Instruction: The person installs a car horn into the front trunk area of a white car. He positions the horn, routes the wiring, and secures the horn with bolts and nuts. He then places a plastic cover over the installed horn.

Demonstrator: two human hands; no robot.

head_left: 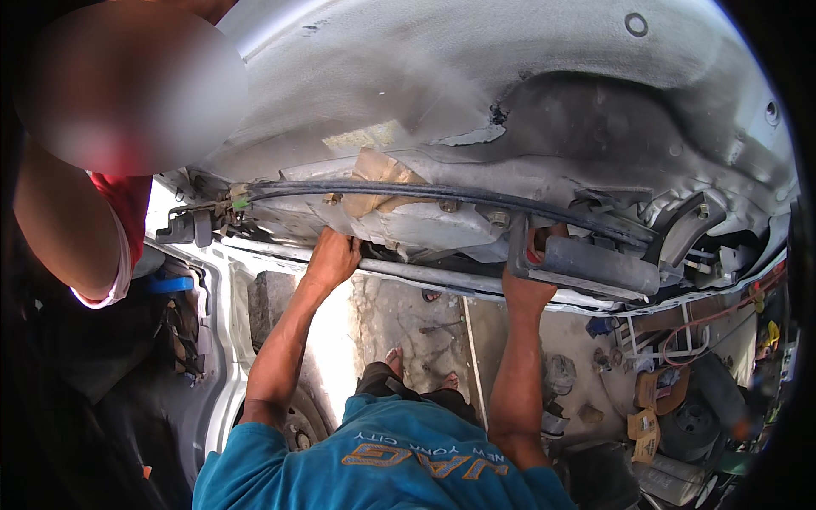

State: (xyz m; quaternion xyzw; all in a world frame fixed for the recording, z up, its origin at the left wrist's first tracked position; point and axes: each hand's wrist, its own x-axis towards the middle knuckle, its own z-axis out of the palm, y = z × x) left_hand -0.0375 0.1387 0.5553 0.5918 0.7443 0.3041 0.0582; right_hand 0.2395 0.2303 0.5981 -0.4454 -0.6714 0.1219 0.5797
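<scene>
My left hand [335,255] is closed at the lower edge of a grey metal vehicle panel [399,223]. Its fingertips go into the gap under the panel, so what they grip is hidden. My right hand [529,276] reaches up behind a black, box-shaped plastic part [599,265] and curls round its left end. Some fingers show through the opening there, beside a small bit of red that I cannot make out. Above both hands, a pair of black cables [408,189] runs across the panel. Brown tape [378,180] sticks to the metal under the cables.
Another person's bent arm [68,225] with a red sleeve [119,204] is close on the left. A pale metal bar [433,276] crosses below my hands. Cardboard boxes [644,433], a tyre [687,425] and a white tube frame [663,336] lie on the floor at right.
</scene>
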